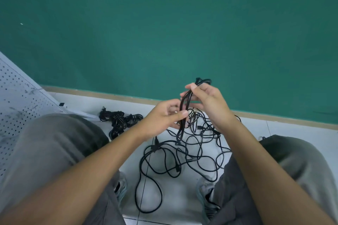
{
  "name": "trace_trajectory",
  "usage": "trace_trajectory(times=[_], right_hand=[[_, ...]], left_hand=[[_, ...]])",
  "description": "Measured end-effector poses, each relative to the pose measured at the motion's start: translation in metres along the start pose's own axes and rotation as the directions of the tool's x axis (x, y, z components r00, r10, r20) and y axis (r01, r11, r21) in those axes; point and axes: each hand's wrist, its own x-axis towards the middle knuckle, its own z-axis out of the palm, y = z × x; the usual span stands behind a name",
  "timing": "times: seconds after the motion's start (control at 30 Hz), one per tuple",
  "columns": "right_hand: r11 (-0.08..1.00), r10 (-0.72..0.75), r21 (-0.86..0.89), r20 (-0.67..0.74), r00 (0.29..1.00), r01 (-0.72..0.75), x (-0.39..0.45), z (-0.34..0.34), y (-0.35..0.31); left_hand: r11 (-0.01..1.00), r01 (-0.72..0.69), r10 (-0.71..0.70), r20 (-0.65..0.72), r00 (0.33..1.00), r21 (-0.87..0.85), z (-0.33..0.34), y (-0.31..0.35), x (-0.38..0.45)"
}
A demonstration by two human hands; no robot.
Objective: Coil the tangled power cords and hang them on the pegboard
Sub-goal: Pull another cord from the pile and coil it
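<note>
No container and no legible brand, label or writing shows on any item in view. At centre frame, the left hand [161, 117] pinches a folded bundle of black cord [183, 107] between thumb and fingers, gripping its lower part. The right hand [206, 99] holds the same bundle higher up, fingers curled round the strands, with the looped top end of the cord standing just above the fingertips. From the bundle, cord runs down into the tangled power cords [182, 153], a loose sprawl of black loops lying on the floor [175, 197] in the lower centre of the frame, between the person's two knees. A second heap, a pile of coiled cords [119, 120], lies on the floor left of centre, apart from the tangle and near the foot of the pegboard [16, 97]. The pegboard, pale grey, perforated and scuffed with dark marks, leans at the left edge of the frame; nothing hangs on the visible part. The floor is white tile with a dark joint line running through the tangle. A green wall [164, 23] fills the upper half of the frame, finished at its base with a tan skirting strip [117, 96]. Grey trousers and light shoes appear at lower left and lower right.
</note>
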Motion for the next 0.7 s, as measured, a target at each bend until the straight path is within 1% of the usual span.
trace_trajectory(times=[0.07, 0.13, 0.23, 0.3, 0.33, 0.4, 0.47, 0.57, 0.63, 0.7], right_hand=[[0.993, 0.001, -0.117, 0.019, 1.000, 0.002, -0.001, 0.002, 0.004], [0.982, 0.020, -0.187, 0.088, 0.996, -0.003, -0.007, 0.008, 0.010], [0.988, 0.082, -0.145, 0.212, 0.974, -0.051, -0.015, 0.023, 0.024], [0.990, 0.116, -0.117, 0.319, 0.941, -0.083, -0.019, 0.035, 0.032], [0.988, 0.137, -0.121, 0.364, 0.921, -0.099, -0.021, 0.042, 0.035], [0.982, 0.154, -0.167, 0.404, 0.902, -0.092, -0.024, 0.055, 0.042], [0.970, 0.125, -0.243, 0.390, 0.912, -0.029, -0.024, 0.064, 0.048], [0.942, 0.047, -0.329, 0.301, 0.953, 0.057, -0.019, 0.067, 0.052], [0.939, 0.011, -0.335, 0.247, 0.969, 0.074, -0.018, 0.064, 0.050], [0.950, -0.022, -0.298, 0.226, 0.974, 0.091, -0.018, 0.058, 0.041]], left_hand=[[0.999, -0.033, 0.033, -0.054, 0.998, -0.001, -0.008, 0.010, -0.003], [0.998, -0.058, 0.058, -0.118, 0.991, -0.003, -0.018, 0.020, -0.006], [0.996, -0.078, 0.072, -0.179, 0.981, -0.030, -0.031, 0.028, -0.008], [0.995, -0.094, 0.081, -0.244, 0.966, -0.043, -0.039, 0.030, -0.005], [0.993, -0.103, 0.084, -0.283, 0.955, -0.053, -0.043, 0.030, -0.004], [0.991, -0.112, 0.081, -0.350, 0.933, -0.068, -0.051, 0.030, 0.000], [0.994, -0.096, 0.066, -0.394, 0.917, -0.056, -0.057, 0.028, 0.003], [0.997, -0.064, 0.038, -0.438, 0.898, -0.045, -0.063, 0.025, 0.007], [0.998, -0.048, 0.027, -0.436, 0.899, -0.037, -0.064, 0.023, 0.010], [1.000, -0.023, 0.022, -0.407, 0.913, 0.003, -0.061, 0.019, 0.013]])
